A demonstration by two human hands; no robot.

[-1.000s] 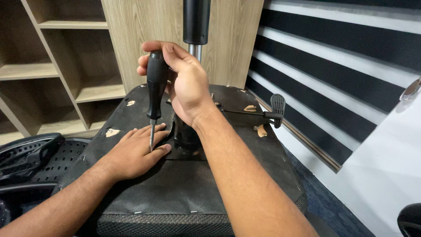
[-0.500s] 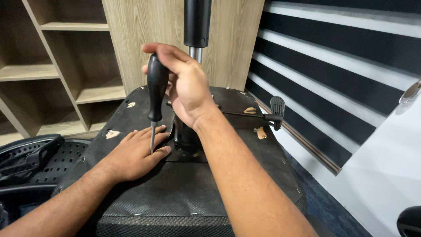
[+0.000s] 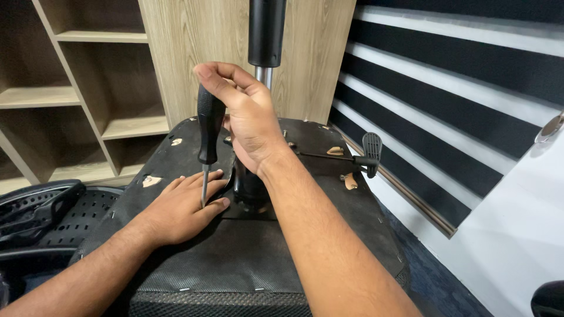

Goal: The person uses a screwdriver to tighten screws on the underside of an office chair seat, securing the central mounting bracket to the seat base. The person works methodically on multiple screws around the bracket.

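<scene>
While right hand (image 3: pixel 249 120) grips screwdriver (image 3: pixel 208 126) upright | left hand (image 3: pixel 182 208) flat beside tip

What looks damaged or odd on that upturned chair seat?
The black fabric under the seat is torn in several spots, with pale material showing through, as at the tear beside the left hand. The right hand holds a screwdriver upright.

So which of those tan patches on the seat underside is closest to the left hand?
The tan patch just beyond the left hand, at the seat's left edge; the others lie farther back or right.
</scene>
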